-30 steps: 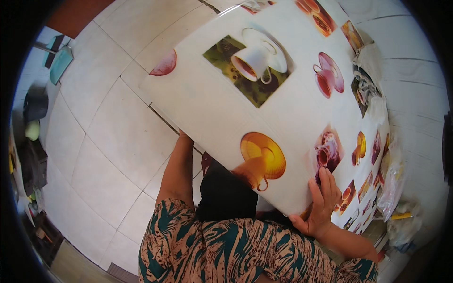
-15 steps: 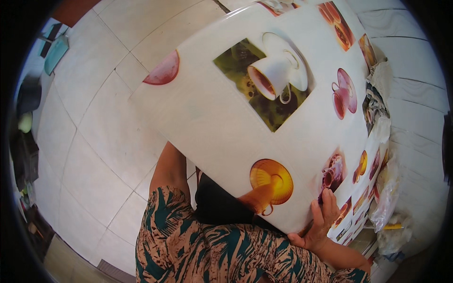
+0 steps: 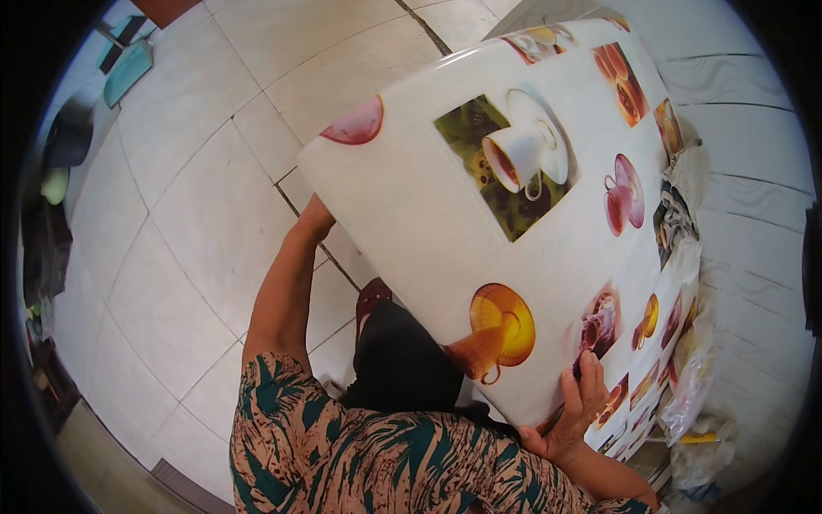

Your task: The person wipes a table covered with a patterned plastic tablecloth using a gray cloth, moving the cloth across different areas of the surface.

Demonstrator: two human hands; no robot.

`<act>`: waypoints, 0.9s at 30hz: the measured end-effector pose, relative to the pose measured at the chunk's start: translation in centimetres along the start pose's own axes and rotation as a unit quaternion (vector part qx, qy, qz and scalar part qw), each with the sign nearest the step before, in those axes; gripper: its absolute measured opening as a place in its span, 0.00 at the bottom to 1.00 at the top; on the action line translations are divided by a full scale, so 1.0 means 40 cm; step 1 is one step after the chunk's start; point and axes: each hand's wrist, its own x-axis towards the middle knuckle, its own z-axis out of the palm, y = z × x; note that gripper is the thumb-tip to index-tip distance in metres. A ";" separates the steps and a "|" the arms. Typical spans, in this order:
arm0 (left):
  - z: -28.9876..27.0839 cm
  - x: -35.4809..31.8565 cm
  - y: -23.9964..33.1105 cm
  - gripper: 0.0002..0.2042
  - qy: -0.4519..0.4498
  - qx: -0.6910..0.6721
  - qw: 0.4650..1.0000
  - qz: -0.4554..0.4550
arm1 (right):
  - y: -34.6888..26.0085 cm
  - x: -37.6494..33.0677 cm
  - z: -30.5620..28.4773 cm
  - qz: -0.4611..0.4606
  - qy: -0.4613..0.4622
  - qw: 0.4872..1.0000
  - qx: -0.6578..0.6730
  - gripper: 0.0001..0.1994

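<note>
A table (image 3: pixel 385 210) with a white cover printed with cups and saucers takes up the middle and right. My right hand (image 3: pixel 567 418) grips its near edge, the fingers laid on top beside a purple cup print and the thumb at the rim. On the left, my left arm reaches forward, and my left hand (image 3: pixel 318 219) is at the table's left edge. Its fingers are hidden beneath that edge.
Pale floor tiles (image 3: pixel 188 223) stretch along the left. A teal dustpan (image 3: pixel 128 73) stands at the far left, near a dark pot (image 3: pixel 68 134). Crumpled plastic bags (image 3: pixel 698 377) are along the table's right side, by a white wall (image 3: pixel 753 223). My foot (image 3: pixel 370 297) shows below the table.
The table's far left corner has shifted right against the floor, and the whole view has shifted too. My left arm now shows up to the wrist; my right hand keeps its place on the table.
</note>
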 end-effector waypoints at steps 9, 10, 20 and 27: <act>0.091 -0.133 0.051 0.11 0.136 -0.100 0.961 0.219 | -0.004 0.007 -0.002 0.003 -0.002 1.000 -0.009 0.40; 0.092 -0.109 0.000 0.10 0.149 -0.086 0.965 0.200 | -0.004 0.007 -0.002 0.002 -0.003 1.000 -0.010 0.40; 0.254 -0.012 -0.181 0.13 0.074 -0.186 0.977 -0.067 | -0.001 -0.002 0.001 0.010 -0.001 1.000 -0.001 0.41; 0.260 0.015 -0.149 0.15 0.044 -0.476 0.868 -0.138 | -0.003 0.007 0.002 0.003 0.008 1.000 0.003 0.42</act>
